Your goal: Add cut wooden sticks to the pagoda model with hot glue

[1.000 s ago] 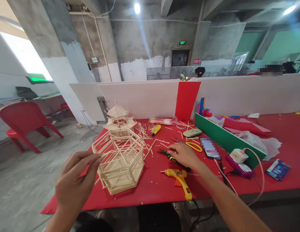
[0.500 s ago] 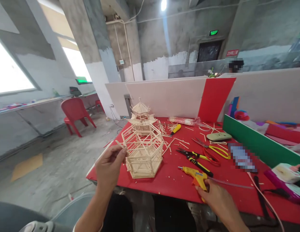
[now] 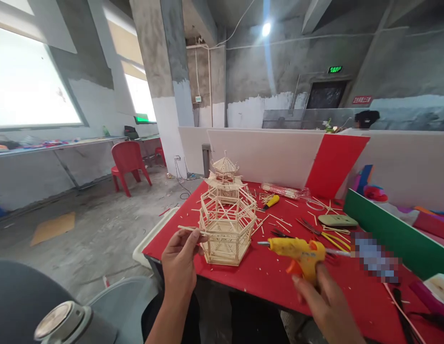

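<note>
A thin wooden stick is pinched between the thumb and fingers of my left hand, just left of an open octagonal stick frame. Behind that frame stands a small stick tower with a pointed roof. My right hand grips the handle of a yellow glue gun, whose metal nozzle points left toward the frame. The gun is raised over the red tabletop.
Loose sticks, a yellow cutter, pliers and a green case lie toward the right. A green board borders the right side. Beyond the white partition, a person's head shows.
My right hand has lifted the glue gun off the table. My left hand's stick now shows more clearly, angled beside the frame. The camera view has turned left.
</note>
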Motion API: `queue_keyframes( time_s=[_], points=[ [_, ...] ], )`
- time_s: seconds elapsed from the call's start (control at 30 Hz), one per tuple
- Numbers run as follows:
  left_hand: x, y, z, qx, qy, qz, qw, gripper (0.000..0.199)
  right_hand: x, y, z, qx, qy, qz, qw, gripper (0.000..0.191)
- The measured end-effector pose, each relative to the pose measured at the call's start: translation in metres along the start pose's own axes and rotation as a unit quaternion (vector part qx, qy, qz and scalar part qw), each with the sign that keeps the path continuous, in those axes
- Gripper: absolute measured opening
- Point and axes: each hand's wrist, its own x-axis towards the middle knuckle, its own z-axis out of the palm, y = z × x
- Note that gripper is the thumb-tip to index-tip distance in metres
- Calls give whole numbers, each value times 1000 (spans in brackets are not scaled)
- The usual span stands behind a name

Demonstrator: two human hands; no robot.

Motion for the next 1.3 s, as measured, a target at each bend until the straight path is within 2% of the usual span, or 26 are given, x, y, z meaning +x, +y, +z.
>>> queue_keyframes(
  time_s=[0.07,0.17,0.27,0.37,0.43,0.6,0.9,1.03,1.3],
  points=[
    [-1,-2,-1,6,12,18,1000,27,18,-34,17,-46,15,-109,993,37],
    [0,-3,-3,3,31,60,998,22,49,-67,41,-203,34,-197,958,47],
    [3,-6,-4,-17,55,81,995,20,69,-80,64,-314,70,-227,919,46],
    [7,-12,-4,-26,71,76,994,19,74,-83,81,-385,81,-249,885,42],
    [9,-16,-2,-31,76,70,994,19,74,-84,87,-405,92,-254,873,40],
    [11,-21,4,-57,78,39,995,23,75,-81,87,-393,95,-260,877,38],
    [9,-11,10,-158,81,-142,974,46,67,-79,81,-321,71,-280,902,32],
    [6,-9,12,-170,70,-161,970,47,66,-79,79,-310,63,-273,908,28],
    [1,-6,13,-158,34,-148,976,46,65,-79,72,-288,51,-250,923,25]
  ],
)
